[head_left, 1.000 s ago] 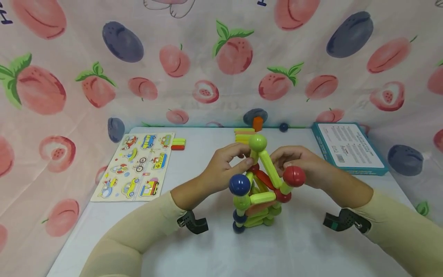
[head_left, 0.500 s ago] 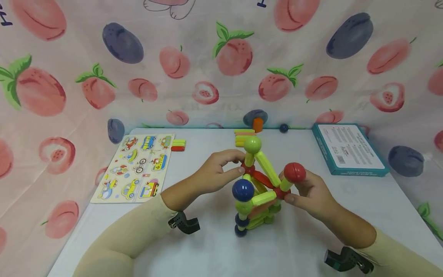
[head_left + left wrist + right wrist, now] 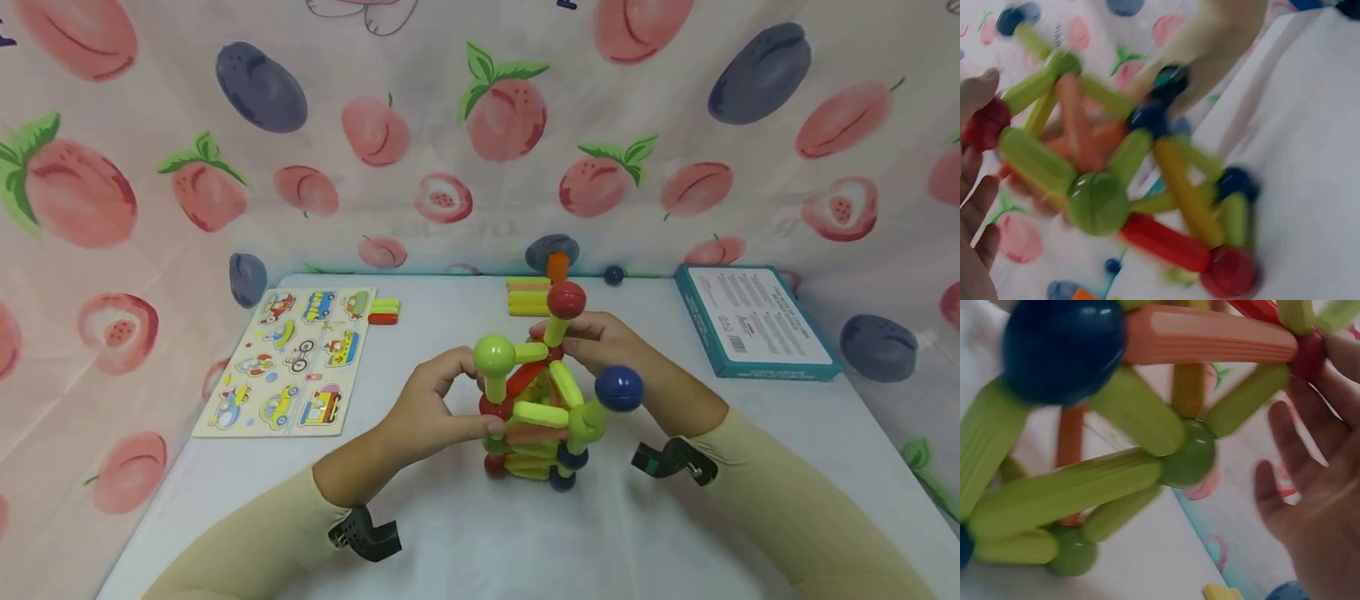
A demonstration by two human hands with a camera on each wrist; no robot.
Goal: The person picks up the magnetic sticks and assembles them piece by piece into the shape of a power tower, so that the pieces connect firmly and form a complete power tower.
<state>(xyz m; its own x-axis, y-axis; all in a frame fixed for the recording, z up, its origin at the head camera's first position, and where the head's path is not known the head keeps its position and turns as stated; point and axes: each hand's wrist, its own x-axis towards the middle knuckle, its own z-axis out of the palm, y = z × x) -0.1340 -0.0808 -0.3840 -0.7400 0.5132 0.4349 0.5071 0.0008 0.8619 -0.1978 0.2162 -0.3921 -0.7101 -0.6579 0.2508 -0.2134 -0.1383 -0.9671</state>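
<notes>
A tower of magnetic sticks and balls (image 3: 542,414) stands on the white table between my hands. Three upper posts end in a green ball (image 3: 494,357), a red ball (image 3: 566,300) and a dark blue ball (image 3: 619,389). My left hand (image 3: 420,417) pinches a red joint ball (image 3: 988,122) on the left, thumb in front and fingers behind. At the far right side, my right hand (image 3: 611,346) grips another red joint ball (image 3: 1308,355) below the red-topped post. Its lower fingers are spread in the right wrist view. The tower partly hides both hands' fingertips.
A picture puzzle board (image 3: 288,362) lies at the left, with short sticks (image 3: 384,312) beside it. Loose yellow sticks (image 3: 528,298), an orange piece (image 3: 557,267) and a blue ball (image 3: 613,275) sit at the back. A teal box (image 3: 757,321) lies back right.
The tower has turned counterclockwise: its red top went from the right to the back, green to the left, blue to the right front. My right hand moved backward with it, my left hand slightly forward.
</notes>
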